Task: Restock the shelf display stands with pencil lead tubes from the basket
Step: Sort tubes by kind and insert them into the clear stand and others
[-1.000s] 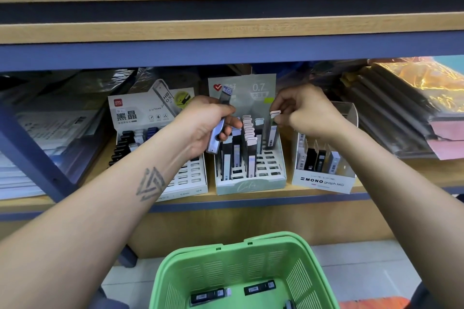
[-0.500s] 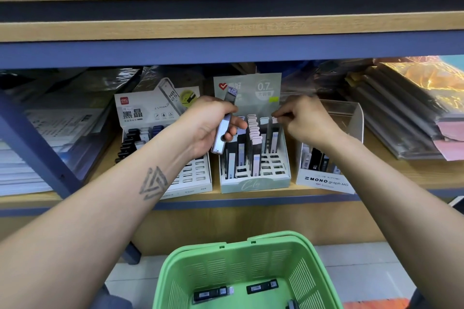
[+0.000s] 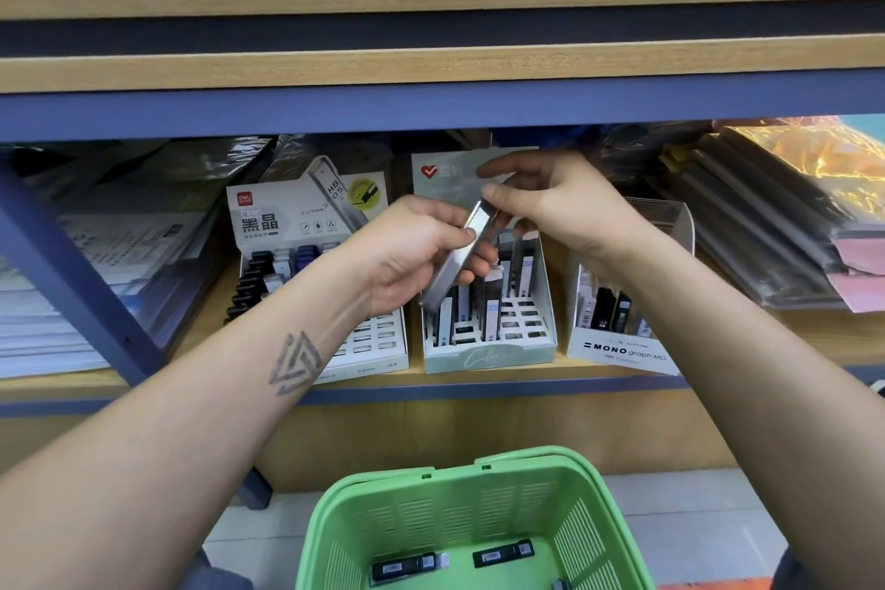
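1. Both hands meet in front of the middle stand (image 3: pixel 488 350). The left hand (image 3: pixel 407 254) grips a bundle of tubes (image 3: pixel 455 254), fingers curled round its lower half, the bundle tilted up to the right.
2. The right hand (image 3: pixel 565 211) pinches the bundle's top end between thumb and forefinger, other fingers loosely spread. It looks set to draw one tube off the pack.
3. Handling call: these tubes look light, stiff and slick, thin plastic with hard edges. A fingertip pinch near the cap end should do; squeezing hard risks one squirting out sideways, and the leads inside would likely snap in a drop.
4. Below the hands, the middle stand has tubes standing in its rear slots and open slots along the front.
5. The left stand (image 3: pixel 364 340) is part filled at the back; the right stand (image 3: pixel 622 350), marked MONO, holds a few.
6. All three sit side by side on a wooden shelf (image 3: pixel 718 357), with wrapped stationery packs (image 3: pixel 776 225) stacked at the right.
7. Down front, the green basket (image 3: pixel 479 493) holds at least two black tubes (image 3: pixel 503 555) lying flat.
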`<state>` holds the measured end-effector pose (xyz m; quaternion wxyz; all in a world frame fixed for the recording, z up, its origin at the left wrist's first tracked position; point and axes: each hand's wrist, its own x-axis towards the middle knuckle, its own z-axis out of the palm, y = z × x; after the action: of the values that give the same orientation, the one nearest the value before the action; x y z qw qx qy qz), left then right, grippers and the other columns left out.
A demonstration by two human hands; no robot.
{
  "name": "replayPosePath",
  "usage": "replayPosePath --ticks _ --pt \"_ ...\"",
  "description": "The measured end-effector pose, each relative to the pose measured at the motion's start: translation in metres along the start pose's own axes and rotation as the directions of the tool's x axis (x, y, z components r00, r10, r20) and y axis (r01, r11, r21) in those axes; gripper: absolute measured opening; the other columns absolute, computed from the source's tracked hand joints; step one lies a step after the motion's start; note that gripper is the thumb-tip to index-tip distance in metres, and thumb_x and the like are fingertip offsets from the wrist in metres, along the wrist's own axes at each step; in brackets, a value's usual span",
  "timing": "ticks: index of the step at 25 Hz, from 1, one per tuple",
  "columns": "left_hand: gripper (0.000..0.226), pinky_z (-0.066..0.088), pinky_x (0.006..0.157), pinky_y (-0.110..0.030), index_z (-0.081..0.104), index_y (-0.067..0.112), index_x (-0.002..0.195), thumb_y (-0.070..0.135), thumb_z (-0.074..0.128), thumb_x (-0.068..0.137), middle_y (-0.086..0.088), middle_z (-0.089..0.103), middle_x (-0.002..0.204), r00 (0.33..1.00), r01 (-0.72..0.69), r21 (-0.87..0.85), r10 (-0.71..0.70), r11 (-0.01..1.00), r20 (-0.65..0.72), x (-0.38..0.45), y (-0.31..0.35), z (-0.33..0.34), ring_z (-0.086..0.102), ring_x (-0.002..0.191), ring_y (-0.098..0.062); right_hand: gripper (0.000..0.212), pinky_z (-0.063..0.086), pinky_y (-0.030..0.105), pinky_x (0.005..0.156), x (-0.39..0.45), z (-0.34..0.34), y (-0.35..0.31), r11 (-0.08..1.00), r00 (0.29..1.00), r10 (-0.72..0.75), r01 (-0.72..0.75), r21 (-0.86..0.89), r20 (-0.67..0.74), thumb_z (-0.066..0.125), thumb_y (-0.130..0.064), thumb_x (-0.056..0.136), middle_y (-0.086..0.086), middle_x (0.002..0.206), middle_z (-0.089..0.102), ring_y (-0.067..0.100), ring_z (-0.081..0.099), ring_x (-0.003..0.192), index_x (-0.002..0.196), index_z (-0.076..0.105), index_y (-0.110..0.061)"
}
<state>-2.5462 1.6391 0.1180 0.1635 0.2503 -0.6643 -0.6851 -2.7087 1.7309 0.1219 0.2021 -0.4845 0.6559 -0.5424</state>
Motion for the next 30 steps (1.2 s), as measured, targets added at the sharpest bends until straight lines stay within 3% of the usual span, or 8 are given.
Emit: replayPosePath --ticks 4,8,11,14,18,22,25,30 --pt "0.022 0.055 0.075 -0.031 0.065 -0.011 0.112 -0.001 0.052 0.098 -0.025 0.07 0.095 0.999 -0.031 -0.038 0.032 0.999 0.013 -0.002 0.001 -0.001 0.067 0.08 -0.025 0.017 0.059 0.025 0.071 -0.003 0.0 0.002 0.96 0.997 0.075 -0.082 0.267 0.036 0.07 0.004 0.088 0.013 0.084 0.074 0.02 0.069 0.072 0.104 0.072 -0.003" --pt "0.022 0.06 0.076 -0.034 0.065 -0.003 0.103 -0.014 0.067 0.084 -0.022 0.07 0.093 0.986 -0.099 -0.01 0.097 0.995 -0.138 -0.002 0.0 0.0 0.069 0.082 -0.03 0.03 0.061 0.032 0.087 -0.01 -0.014 -0.002 0.913 0.99 0.092 -0.128 0.388 0.109 0.064 0.014 0.086 0.024 0.1 0.074 0.029 0.074 0.09 0.114 0.067 0.005" --pt "0.026 0.061 0.077 -0.041 0.064 -0.003 0.096 -0.014 0.076 0.076 -0.023 0.07 0.091 0.967 -0.129 0.081 0.143 0.988 -0.209 -0.002 0.0 0.004 0.07 0.08 -0.035 0.024 0.06 0.032 0.082 -0.011 -0.014 -0.007 0.951 0.995 0.066 -0.087 0.298 0.078 0.071 0.002 0.087 0.022 0.097 0.074 0.026 0.072 0.083 0.111 0.069 0.004" --pt "0.025 0.062 0.077 -0.041 0.066 -0.001 0.094 -0.005 0.081 0.076 -0.023 0.074 0.091 0.968 -0.149 0.134 0.172 0.98 -0.182 -0.001 0.002 0.011 0.074 0.081 -0.036 0.016 0.058 0.026 0.071 -0.01 -0.015 -0.008 0.973 0.998 0.054 -0.047 0.226 -0.025 0.074 0.001 0.086 0.016 0.087 0.074 0.02 0.069 0.073 0.102 0.071 0.002" --pt "0.006 0.062 0.078 -0.035 0.067 0.005 0.093 0.0 0.066 0.092 -0.018 0.074 0.09 0.94 -0.177 0.27 0.243 0.946 -0.238 0.004 0.006 0.001 0.073 0.083 -0.03 0.01 0.059 0.025 0.067 -0.008 -0.03 -0.005 0.985 0.993 0.066 -0.05 0.162 -0.096 0.074 0.004 0.084 0.017 0.084 0.074 0.022 0.07 0.071 0.092 0.071 0.0" --pt "0.011 0.059 0.082 -0.029 0.072 0.013 0.093 0.005 0.07 0.087 -0.005 0.073 0.089 0.901 -0.114 0.634 0.348 0.765 -0.258 0.009 0.0 -0.017 0.07 0.086 -0.017 0.011 0.059 0.031 0.07 -0.007 -0.042 0.003 0.997 0.993 0.056 -0.061 -0.045 -0.1 0.077 0.005 0.082 0.024 0.084 0.073 0.024 0.069 0.068 0.087 0.074 -0.004" --pt "0.018 0.058 0.084 -0.029 0.074 0.011 0.101 0.006 0.073 0.084 -0.001 0.072 0.092 0.936 -0.107 0.729 0.316 0.676 -0.155 0.007 -0.004 -0.015 0.069 0.088 -0.014 0.012 0.059 0.026 0.069 -0.01 -0.042 0.005 0.977 0.997 0.064 -0.071 -0.199 -0.044 0.076 0.003 0.085 0.012 0.077 0.073 0.016 0.069 0.066 0.089 0.074 -0.008" --pt "0.021 0.057 0.084 -0.027 0.075 0.016 0.105 0.01 0.074 0.085 0.004 0.071 0.097 0.943 -0.106 0.812 0.317 0.575 -0.101 0.007 -0.006 -0.014 0.066 0.09 -0.009 0.015 0.058 0.03 0.083 -0.011 -0.037 0.004 0.917 0.999 0.037 -0.029 -0.398 0.012 0.076 -0.002 0.086 0.006 0.089 0.073 0.013 0.068 0.081 0.093 0.073 -0.015"
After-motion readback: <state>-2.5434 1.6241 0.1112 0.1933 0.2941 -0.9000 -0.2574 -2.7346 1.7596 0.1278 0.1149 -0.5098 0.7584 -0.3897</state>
